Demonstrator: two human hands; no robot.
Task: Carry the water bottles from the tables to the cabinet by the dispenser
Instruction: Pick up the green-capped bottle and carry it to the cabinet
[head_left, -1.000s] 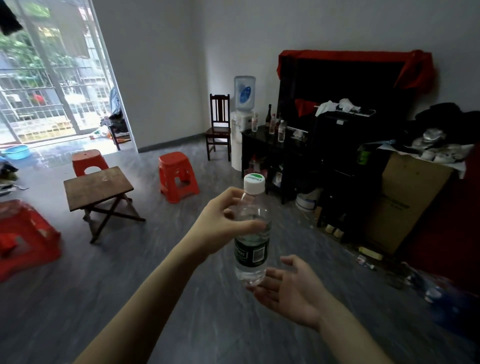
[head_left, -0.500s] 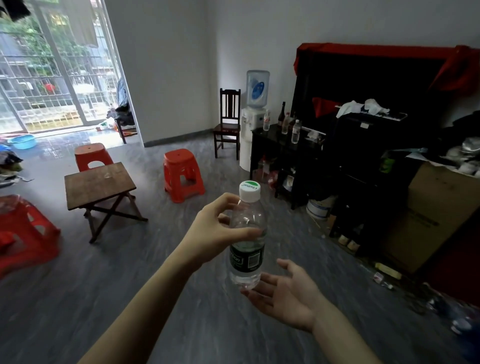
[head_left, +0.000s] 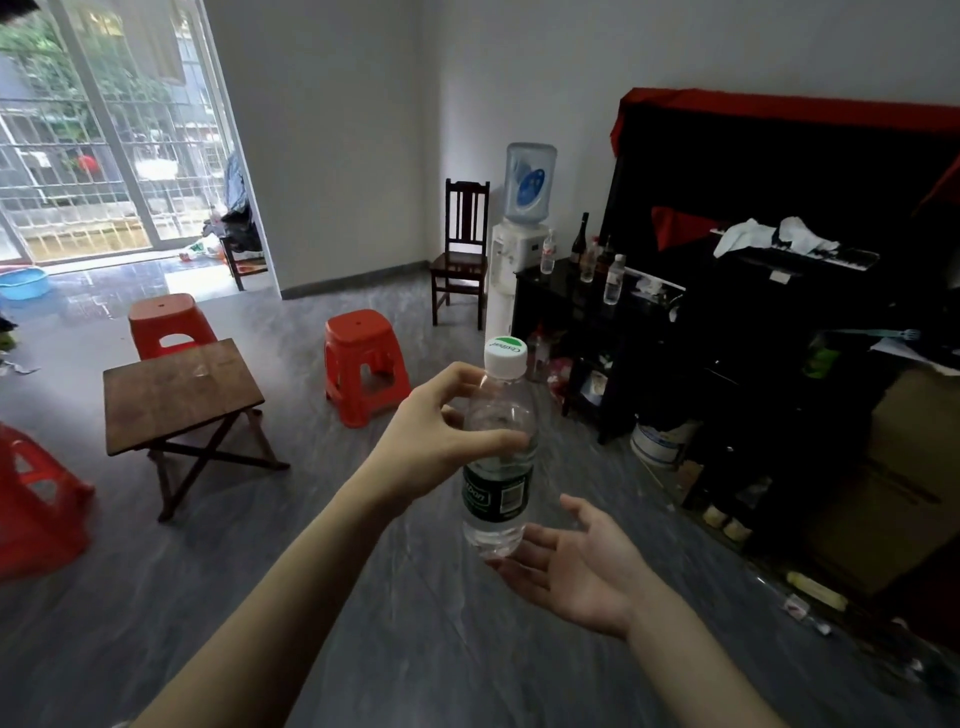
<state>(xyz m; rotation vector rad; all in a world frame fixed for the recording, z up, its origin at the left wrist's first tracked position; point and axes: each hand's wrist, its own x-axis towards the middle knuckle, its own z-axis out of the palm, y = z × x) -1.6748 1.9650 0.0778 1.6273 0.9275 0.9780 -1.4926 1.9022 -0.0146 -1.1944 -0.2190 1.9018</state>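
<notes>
Fingers (head_left: 457, 379) and thumb of the left hand (head_left: 431, 441) are closed round the upper body of a water bottle (head_left: 498, 457), which is held upright in that grip. The right hand (head_left: 576, 566) is spread open, palm up, its fingertips touching or just under the bottle's base; which cannot be told. The bottle is of clear ribbed plastic with a dark green label and a white cap. Well beyond the grip, a black cabinet (head_left: 561, 306) is seen beside a white dispenser (head_left: 511, 260), three clear bottles (head_left: 613, 278) standing on it. Left of the grip, a bare wooden folding desk (head_left: 176, 389) stands apart.
</notes>
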